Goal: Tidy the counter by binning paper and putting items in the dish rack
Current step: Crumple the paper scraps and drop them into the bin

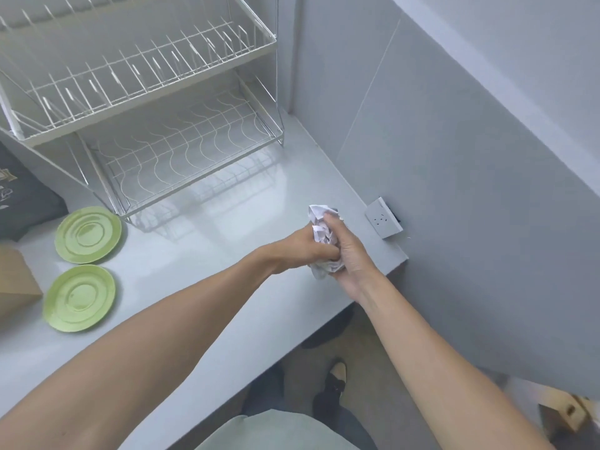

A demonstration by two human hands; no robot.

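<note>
A crumpled wad of white paper (pixel 319 222) is squeezed between both hands above the right end of the white counter (pixel 201 254). My left hand (pixel 303 251) grips it from the left and my right hand (pixel 345 251) wraps it from the right. Two light green saucers lie flat at the counter's left: the far saucer (pixel 88 234) and the near saucer (pixel 80 298). A white wire two-tier dish rack (pixel 146 102) stands at the back of the counter, with nothing on either tier.
A dark bag (pixel 22 196) and a brown cardboard box (pixel 14 280) sit at the far left edge. A white wall socket (pixel 384 221) juts from the grey wall on the right. Floor and feet show below the counter's front edge.
</note>
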